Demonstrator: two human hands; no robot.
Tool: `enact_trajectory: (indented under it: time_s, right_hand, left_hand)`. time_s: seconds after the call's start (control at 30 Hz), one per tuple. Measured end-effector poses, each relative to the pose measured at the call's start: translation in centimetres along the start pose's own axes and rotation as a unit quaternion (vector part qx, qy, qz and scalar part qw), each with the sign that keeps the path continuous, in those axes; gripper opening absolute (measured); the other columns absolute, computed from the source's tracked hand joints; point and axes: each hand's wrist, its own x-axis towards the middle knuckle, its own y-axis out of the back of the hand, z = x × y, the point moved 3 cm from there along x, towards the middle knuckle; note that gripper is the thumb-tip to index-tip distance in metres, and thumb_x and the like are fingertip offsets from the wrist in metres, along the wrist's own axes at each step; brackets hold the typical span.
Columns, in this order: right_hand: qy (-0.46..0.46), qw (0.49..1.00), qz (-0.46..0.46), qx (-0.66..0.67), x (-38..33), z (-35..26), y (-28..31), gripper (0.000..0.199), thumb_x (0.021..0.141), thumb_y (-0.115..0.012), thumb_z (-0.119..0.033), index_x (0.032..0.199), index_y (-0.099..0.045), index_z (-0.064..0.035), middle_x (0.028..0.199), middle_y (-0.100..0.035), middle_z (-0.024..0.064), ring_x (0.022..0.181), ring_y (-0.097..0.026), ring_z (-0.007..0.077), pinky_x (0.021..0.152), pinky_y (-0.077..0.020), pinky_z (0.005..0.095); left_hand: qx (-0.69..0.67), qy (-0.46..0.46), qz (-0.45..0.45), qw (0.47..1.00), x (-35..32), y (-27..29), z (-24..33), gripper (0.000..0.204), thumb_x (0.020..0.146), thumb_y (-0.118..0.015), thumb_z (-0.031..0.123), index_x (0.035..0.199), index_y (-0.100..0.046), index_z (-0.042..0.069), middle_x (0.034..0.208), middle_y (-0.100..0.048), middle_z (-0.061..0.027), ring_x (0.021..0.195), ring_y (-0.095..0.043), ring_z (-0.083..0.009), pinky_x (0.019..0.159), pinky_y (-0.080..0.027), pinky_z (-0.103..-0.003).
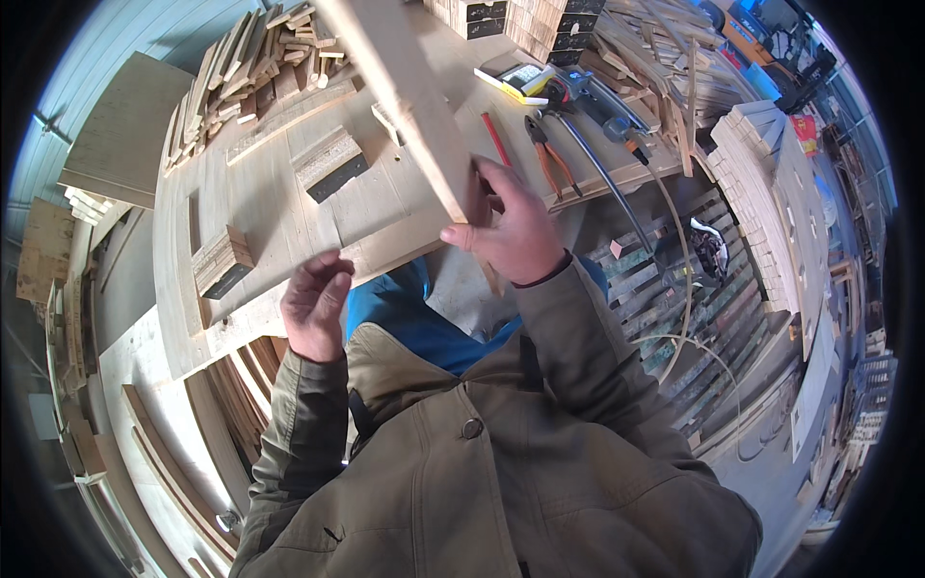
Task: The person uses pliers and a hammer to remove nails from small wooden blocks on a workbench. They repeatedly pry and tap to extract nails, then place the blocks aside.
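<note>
A heap of wooden strips [255, 58] lies at the upper left of the frame, a broad flat panel [120, 135] beside it. Right of the upper centre are a slim red rod [495, 138], orange-handled pliers [542, 147] and a yellow-and-white object [525, 80]. At right, a pale hose [685, 250] hangs before dark slats [636, 301].

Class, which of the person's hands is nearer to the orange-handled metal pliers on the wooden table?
Right. The right hand, gripping a long pale wooden board, is just left of the pliers, toward the body; the left hand is farther left, at the table's near edge.
</note>
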Motion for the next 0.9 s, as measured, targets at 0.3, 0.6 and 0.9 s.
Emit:
enact_trajectory:
  time_s: [0.3, 0.6, 0.9]
  right_hand:
    - [0.1, 0.98, -0.044, -0.164, -2.8, 0.6, -3.8, 0.067, 0.071, -0.085, -0.006, 0.134, -0.064, -0.01, 0.12, -0.062, 0.0144, 0.117, -0.058, 0.0394, 0.105, -0.0477, 0.0488]
    - [0.268, 0.933, -0.089, -0.221, -6.6, 1.4, -8.0, 0.021, 0.091, -0.064, -0.019, 0.107, -0.074, -0.0107, 0.105, -0.063, 0.0077, 0.111, -0.062, 0.028, 0.107, -0.0465, 0.0416]
    - [0.277, 0.934, -0.1, -0.202, -8.5, 2.3, -8.3, 0.014, 0.092, -0.064, -0.022, 0.098, -0.074, -0.0131, 0.1, -0.067, 0.0041, 0.105, -0.064, 0.0227, 0.104, -0.0491, 0.037]
  left_hand:
    - [0.284, -0.155, -0.187, 0.928, -4.4, -6.7, 3.8, 0.046, 0.08, -0.082, -0.004, 0.122, -0.068, 0.004, 0.109, -0.073, -0.0142, 0.099, -0.072, -0.0255, 0.092, -0.055, -0.035]
    - [0.576, -0.196, -0.191, 0.77, -3.3, -7.0, 4.6, 0.072, 0.072, -0.087, 0.015, 0.137, -0.06, 0.003, 0.13, -0.064, -0.0209, 0.119, -0.063, -0.0414, 0.102, -0.052, -0.05]
    - [0.494, 0.219, -0.259, 0.801, -3.7, -2.1, -1.2, 0.049, 0.08, -0.085, 0.019, 0.124, -0.07, 0.004, 0.098, -0.079, -0.0164, 0.094, -0.078, -0.0288, 0.085, -0.059, -0.039]
